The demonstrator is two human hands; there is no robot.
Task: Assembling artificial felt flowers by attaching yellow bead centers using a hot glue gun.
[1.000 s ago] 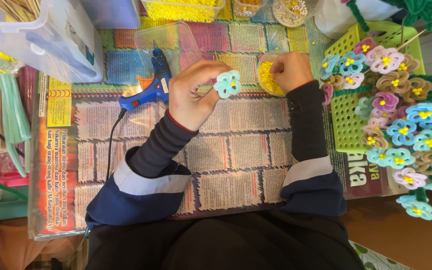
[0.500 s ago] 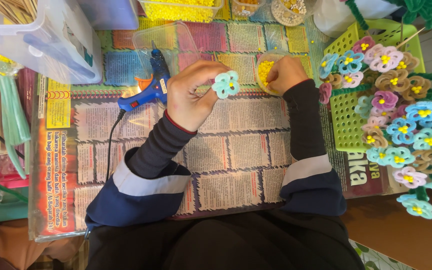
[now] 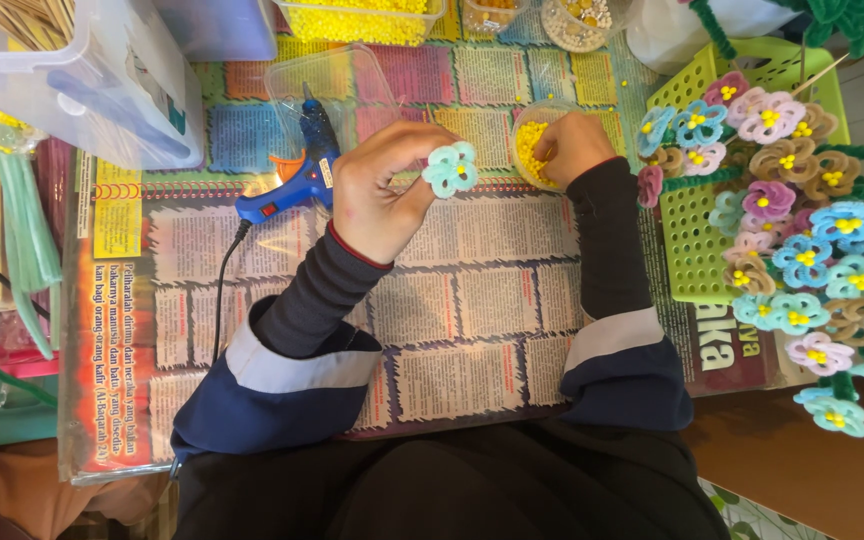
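Between the thumb and fingertips of my left hand [image 3: 382, 195] I pinch a small mint-green flower [image 3: 450, 168] twisted from fuzzy wire, raised just above the newspaper-covered work surface [image 3: 472, 300] with its petals facing up; the grip is narrow and closed on the flower's edge; my right hand [image 3: 572, 145] has its fingertips dipped into a small clear cup of yellow beads [image 3: 530, 145], fingers curled close together, though I cannot tell whether a bead is pinched between them; just left of my left hand lies a blue glue gun [image 3: 297, 180] on its side, nozzle pointing away from me, its dark cord [image 3: 222, 290] trailing toward my body; to the right stands a green plastic basket [image 3: 697, 230] crowded with finished flowers [image 3: 802, 250] in blue, pink, purple and brown, each with a yellow centre; the flower I hold has no yellow centre, so I judge the beads are meant for its middle; compared with a second ago, my left hand has tilted slightly and brought the flower a little nearer the cup, while my right hand has stayed at the cup and settled deeper among the beads; the glue gun and basket have not moved; at the far edge sit clear tubs [image 3: 362, 20] of more yellow beads.
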